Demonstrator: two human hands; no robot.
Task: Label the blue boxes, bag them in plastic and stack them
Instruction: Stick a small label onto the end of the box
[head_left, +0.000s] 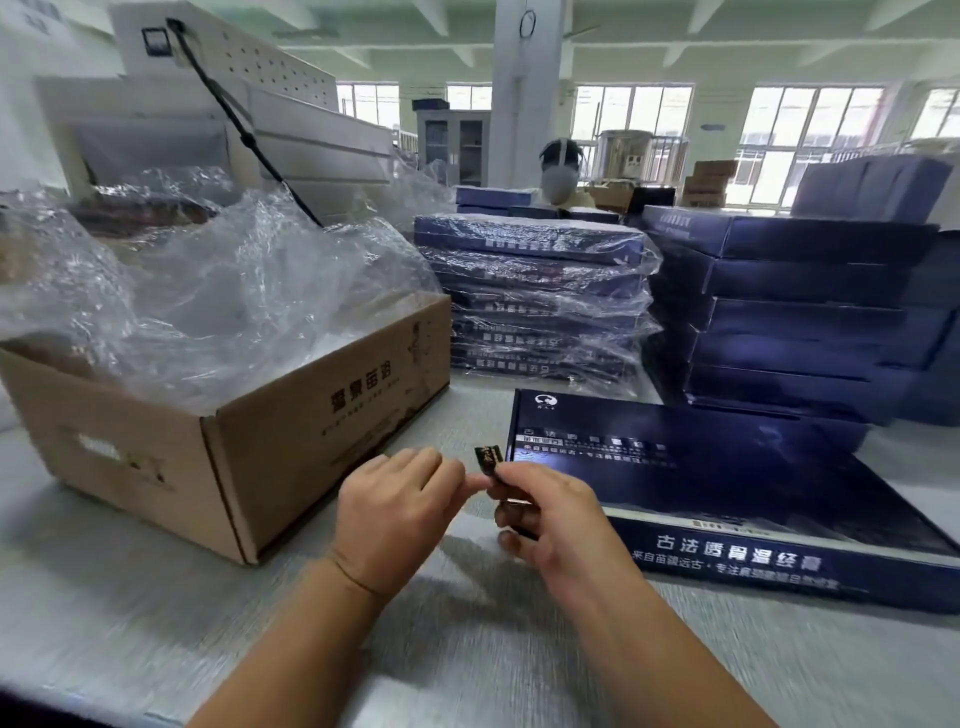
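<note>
A flat blue box (727, 483) lies on the grey table (156, 597) in front of me, to the right. My right hand (556, 525) grips a small dark strip of labels (488, 460) just left of the box's near corner. My left hand (400, 509) pinches the same strip, its fingertips meeting those of the right hand. Behind the box stands a stack of blue boxes wrapped in plastic (540, 301). To its right rises a taller stack of bare blue boxes (810, 312).
An open cardboard carton (249, 447) full of clear plastic bags (208, 301) stands at the left. A white machine with a black cable (228, 109) is behind it. A person in a mask (560, 171) sits beyond the stacks.
</note>
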